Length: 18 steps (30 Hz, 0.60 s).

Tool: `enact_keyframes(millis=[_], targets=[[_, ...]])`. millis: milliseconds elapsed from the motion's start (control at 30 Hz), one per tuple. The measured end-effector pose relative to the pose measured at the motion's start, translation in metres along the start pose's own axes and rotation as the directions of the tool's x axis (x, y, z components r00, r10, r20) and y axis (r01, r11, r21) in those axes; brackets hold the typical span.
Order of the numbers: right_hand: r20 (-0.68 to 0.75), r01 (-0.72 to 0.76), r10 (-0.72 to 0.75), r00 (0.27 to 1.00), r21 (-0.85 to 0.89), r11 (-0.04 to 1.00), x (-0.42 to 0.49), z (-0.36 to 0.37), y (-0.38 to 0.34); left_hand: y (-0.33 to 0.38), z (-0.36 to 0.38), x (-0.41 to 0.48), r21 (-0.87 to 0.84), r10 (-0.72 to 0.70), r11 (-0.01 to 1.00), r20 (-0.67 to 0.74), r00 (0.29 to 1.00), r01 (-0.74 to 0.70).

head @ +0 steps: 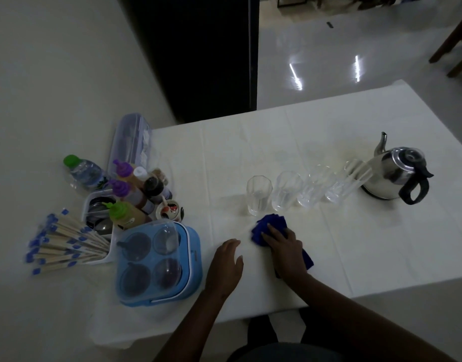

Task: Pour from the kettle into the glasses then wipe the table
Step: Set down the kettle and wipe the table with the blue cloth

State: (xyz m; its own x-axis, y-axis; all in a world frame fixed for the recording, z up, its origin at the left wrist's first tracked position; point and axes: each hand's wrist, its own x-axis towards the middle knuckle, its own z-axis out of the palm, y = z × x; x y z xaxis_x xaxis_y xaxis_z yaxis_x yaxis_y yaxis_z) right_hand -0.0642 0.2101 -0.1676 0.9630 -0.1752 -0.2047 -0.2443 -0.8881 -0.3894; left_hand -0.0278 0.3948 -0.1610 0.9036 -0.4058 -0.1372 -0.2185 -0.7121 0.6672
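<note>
White table, four clear glasses

I see a steel kettle upright at the right, four clear glasses in a row beside it. A crumpled blue cloth lies on the white table, just before the leftmost glass.

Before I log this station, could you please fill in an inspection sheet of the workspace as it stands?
Surface: white tablecloth, faint stain near the kettle.
Job's things: kettle upright at right; four glasses in a row; blue cloth in front of them.
Clutter: sauce bottles, water bottle, chopsticks, blue lidded box, all at left.
Hands: right hand pressing on the cloth; left hand flat on the table, empty.
Cables: nothing seen.
Surroundings: glossy floor, chair legs at far right.
</note>
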Motion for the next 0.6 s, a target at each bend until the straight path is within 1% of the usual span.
enact_keyframes(millis=[33, 67, 133, 167, 200, 233, 267, 333, 367, 433, 467, 500, 533, 600], targets=[[0.019, 0.04, -0.04, 0.999, -0.006, 0.999, -0.001, 0.0, 0.002, 0.002, 0.002, 0.001, 0.004, 0.008, 1.0, 0.006, 1.0, -0.008], [0.059, 0.124, -0.122, 0.991, -0.027, 0.992, -0.005, 0.0, 0.008, 0.005, 0.004, 0.003, 0.004, 0.011, 1.0, 0.01, 1.0, -0.011], [0.159, 0.327, -0.312, 0.937, -0.075, 0.942, -0.018, -0.002, 0.031, 0.012, 0.008, 0.005, 0.008, 0.011, 1.0, 0.017, 1.0, -0.012], [0.196, 0.397, -0.373, 0.907, -0.096, 0.913, -0.025, -0.005, 0.046, 0.016, 0.01, 0.006, 0.009, 0.014, 1.0, 0.016, 1.0, -0.014], [0.214, 0.431, -0.403, 0.89, -0.107, 0.896, -0.031, -0.008, 0.061, 0.019, 0.013, 0.008, 0.009, 0.016, 1.0, 0.014, 1.0, -0.016], [0.21, 0.424, -0.396, 0.894, -0.107, 0.899, -0.034, -0.012, 0.077, 0.023, 0.016, 0.009, 0.008, 0.017, 1.0, 0.013, 1.0, -0.017], [0.172, 0.38, -0.361, 0.917, -0.094, 0.92, -0.034, -0.017, 0.09, 0.028, 0.02, 0.01, 0.01, 0.018, 1.0, 0.014, 1.0, -0.018], [0.053, 0.216, -0.214, 0.975, -0.04, 0.975, -0.023, -0.027, 0.108, 0.039, 0.029, 0.012, 0.027, 0.029, 0.999, 0.02, 0.999, -0.03], [-0.002, 0.131, -0.131, 0.991, -0.014, 0.991, -0.014, -0.031, 0.111, 0.044, 0.034, 0.013, 0.034, 0.033, 0.999, 0.028, 0.999, -0.034], [-0.061, 0.009, -0.008, 0.998, 0.01, 1.0, -0.002, -0.039, 0.107, 0.058, 0.045, 0.015, 0.041, 0.035, 0.998, 0.046, 0.998, -0.037], [-0.062, -0.018, 0.018, 0.998, 0.013, 1.0, 0.001, -0.04, 0.105, 0.067, 0.05, 0.016, 0.042, 0.038, 0.998, 0.055, 0.998, -0.04], [-0.05, -0.011, 0.012, 0.999, 0.016, 1.0, 0.002, -0.041, 0.105, 0.075, 0.055, 0.017, 0.043, 0.04, 0.998, 0.063, 0.997, -0.043], [-0.011, 0.031, -0.031, 0.999, 0.01, 0.999, -0.001, -0.04, 0.108, 0.083, 0.06, 0.018, 0.045, 0.039, 0.998, 0.073, 0.997, -0.042], [0.102, 0.209, -0.205, 0.973, -0.029, 0.978, -0.012, -0.035, 0.126, 0.096, 0.069, 0.02, 0.047, 0.028, 0.998, 0.089, 0.996, -0.032]])
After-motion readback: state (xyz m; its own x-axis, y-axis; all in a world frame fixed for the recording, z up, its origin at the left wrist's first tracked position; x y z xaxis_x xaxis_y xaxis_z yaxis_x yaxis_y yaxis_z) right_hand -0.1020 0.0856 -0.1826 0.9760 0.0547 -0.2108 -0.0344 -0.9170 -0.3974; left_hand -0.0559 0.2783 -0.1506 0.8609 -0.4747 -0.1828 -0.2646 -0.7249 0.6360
